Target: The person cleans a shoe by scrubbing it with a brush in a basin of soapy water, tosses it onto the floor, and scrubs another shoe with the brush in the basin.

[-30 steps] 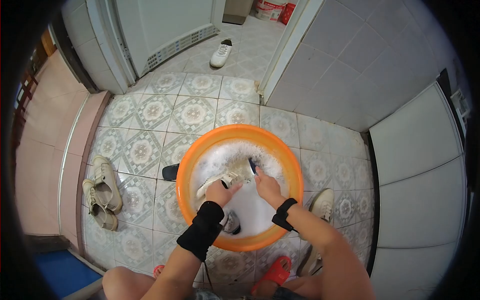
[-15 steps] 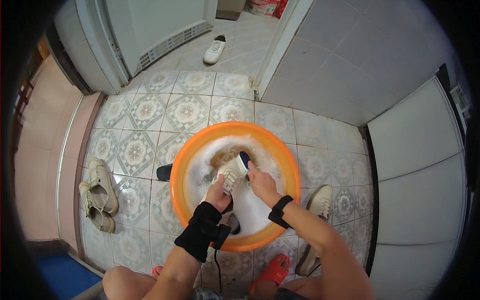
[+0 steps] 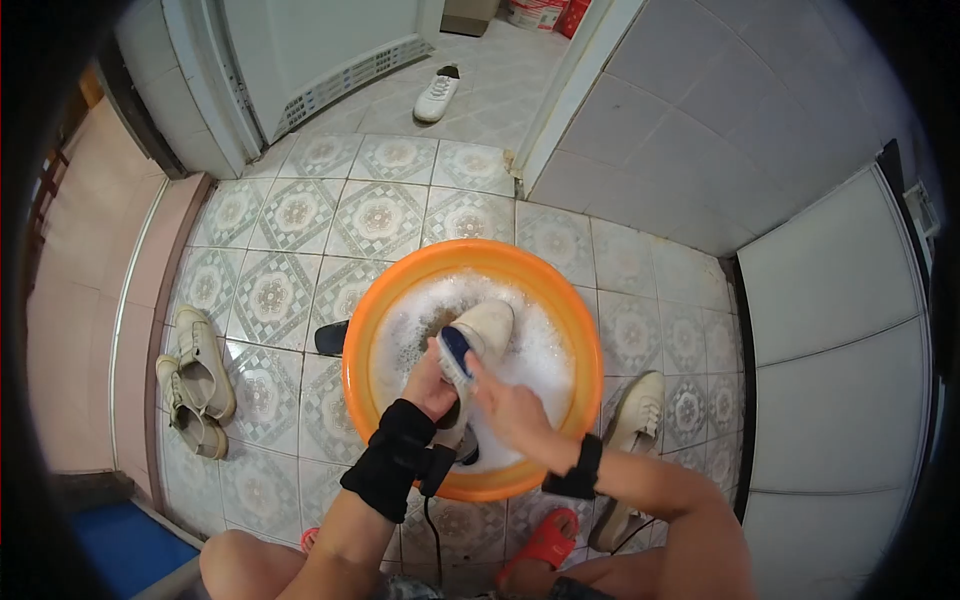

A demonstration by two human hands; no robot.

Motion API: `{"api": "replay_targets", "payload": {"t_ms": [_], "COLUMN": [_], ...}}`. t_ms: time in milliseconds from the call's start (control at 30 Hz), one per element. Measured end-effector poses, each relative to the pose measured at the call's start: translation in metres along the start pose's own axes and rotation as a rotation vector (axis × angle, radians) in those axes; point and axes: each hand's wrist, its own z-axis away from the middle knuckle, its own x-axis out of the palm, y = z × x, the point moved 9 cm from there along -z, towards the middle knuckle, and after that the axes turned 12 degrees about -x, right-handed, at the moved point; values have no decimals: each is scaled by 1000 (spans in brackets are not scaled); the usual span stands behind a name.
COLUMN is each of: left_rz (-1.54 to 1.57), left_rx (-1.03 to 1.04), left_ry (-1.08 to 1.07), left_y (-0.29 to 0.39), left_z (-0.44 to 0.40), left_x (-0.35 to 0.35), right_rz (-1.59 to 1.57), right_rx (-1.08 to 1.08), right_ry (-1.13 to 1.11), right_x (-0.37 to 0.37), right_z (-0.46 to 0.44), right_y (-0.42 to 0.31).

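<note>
An off-white lace-up shoe (image 3: 490, 325) is held toe-outward over soapy water in an orange basin (image 3: 592, 350). My left hand (image 3: 430, 388) grips the shoe's left side near its opening. In my right hand (image 3: 508, 408) is a scrubbing brush (image 3: 455, 352) with a dark blue back and a pale lower edge. The brush lies across the shoe's lace area, close to my left fingers, and hides the laces. White foam (image 3: 545, 350) covers much of the water. Below my hands, a dark-and-grey item (image 3: 467, 447) is partly visible at the basin's near side.
Two worn pale shoes (image 3: 207, 365) lie left by a raised step (image 3: 148, 330). Another shoe (image 3: 636, 410) is right of the basin; a white one (image 3: 437, 95) lies in the doorway. A dark object (image 3: 330, 338) touches the basin's left. A red sandal (image 3: 545, 545) is in front.
The brush has moved left and toward me, from the shoe's toe to its lace area, uncovering the toe. The view has shifted slightly.
</note>
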Motion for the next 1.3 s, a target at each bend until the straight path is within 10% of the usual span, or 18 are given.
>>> {"api": "replay_targets", "payload": {"t_ms": [1300], "left_rz": [132], "left_rx": [9], "left_ry": [-294], "left_y": [18], "left_z": [36], "left_x": [69], "right_rz": [152], "right_rx": [-111], "right_ry": [244], "right_x": [-58], "right_z": [-35], "right_y": [44]}}
